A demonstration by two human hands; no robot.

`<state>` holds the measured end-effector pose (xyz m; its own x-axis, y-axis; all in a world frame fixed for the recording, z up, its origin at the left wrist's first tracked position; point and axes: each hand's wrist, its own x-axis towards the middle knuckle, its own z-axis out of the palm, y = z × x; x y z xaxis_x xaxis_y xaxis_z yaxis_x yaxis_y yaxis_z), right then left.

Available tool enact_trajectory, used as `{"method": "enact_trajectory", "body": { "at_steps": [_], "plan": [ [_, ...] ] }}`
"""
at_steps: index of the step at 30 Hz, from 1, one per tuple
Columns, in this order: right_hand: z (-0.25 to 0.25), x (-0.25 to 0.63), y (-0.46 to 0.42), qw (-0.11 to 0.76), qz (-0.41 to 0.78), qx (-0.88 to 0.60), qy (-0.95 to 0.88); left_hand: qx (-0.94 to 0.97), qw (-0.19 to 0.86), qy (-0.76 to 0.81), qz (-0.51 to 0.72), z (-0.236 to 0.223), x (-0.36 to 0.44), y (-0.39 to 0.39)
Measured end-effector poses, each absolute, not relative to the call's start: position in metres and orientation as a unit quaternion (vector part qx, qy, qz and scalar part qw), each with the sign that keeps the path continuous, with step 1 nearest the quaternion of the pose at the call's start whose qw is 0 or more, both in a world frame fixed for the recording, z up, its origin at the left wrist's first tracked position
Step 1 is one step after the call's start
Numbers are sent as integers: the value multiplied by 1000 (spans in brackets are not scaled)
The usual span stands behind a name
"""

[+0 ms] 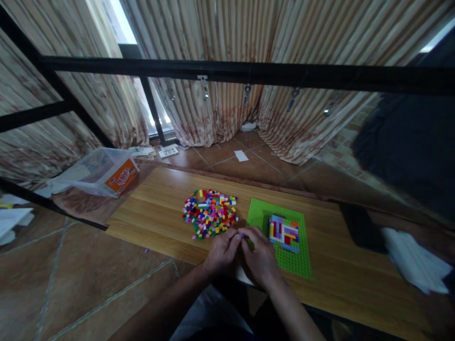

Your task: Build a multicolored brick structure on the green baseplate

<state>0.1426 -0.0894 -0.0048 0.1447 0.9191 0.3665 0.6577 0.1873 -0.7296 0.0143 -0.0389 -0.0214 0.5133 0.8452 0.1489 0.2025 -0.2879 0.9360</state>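
Note:
My left hand (221,250) and my right hand (261,255) meet over the near edge of the wooden table, fingers pinched together. A small purple toy brick (242,234) shows between their fingertips; most of it is covered. Just beyond my left hand lies a loose pile of small multicoloured bricks (210,213). To the right, partly behind my right hand, is a green studded baseplate (301,263). On it stands a low, roughly square block built of coloured bricks (284,233).
The wooden table (152,213) has a dark flat object (362,229) and white papers (415,258) at its right. A clear plastic bin (95,170) with an orange label sits at left. A black metal bar (227,71) with hanging hooks crosses ahead. One purple brick (146,250) lies on the floor.

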Motion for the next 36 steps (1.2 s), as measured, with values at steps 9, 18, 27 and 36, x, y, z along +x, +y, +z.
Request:
{"method": "enact_trajectory", "body": {
  "at_steps": [9, 18, 27, 36],
  "plan": [
    [-14, 142, -95, 482, 168, -611, -605, 721, 514, 342, 314, -23, 9, -37],
    [2, 190, -130, 557, 117, -729, -380, 742, 478, 361, 301, -24, 11, -36],
    [-15, 255, -120, 521, 10, -794, -314, 756, 443, 375, 302, -23, 15, -36],
    [-28, 251, -108, 500, 10, -802, -326, 770, 419, 383, 291, -20, 16, -37]
  ]
}}
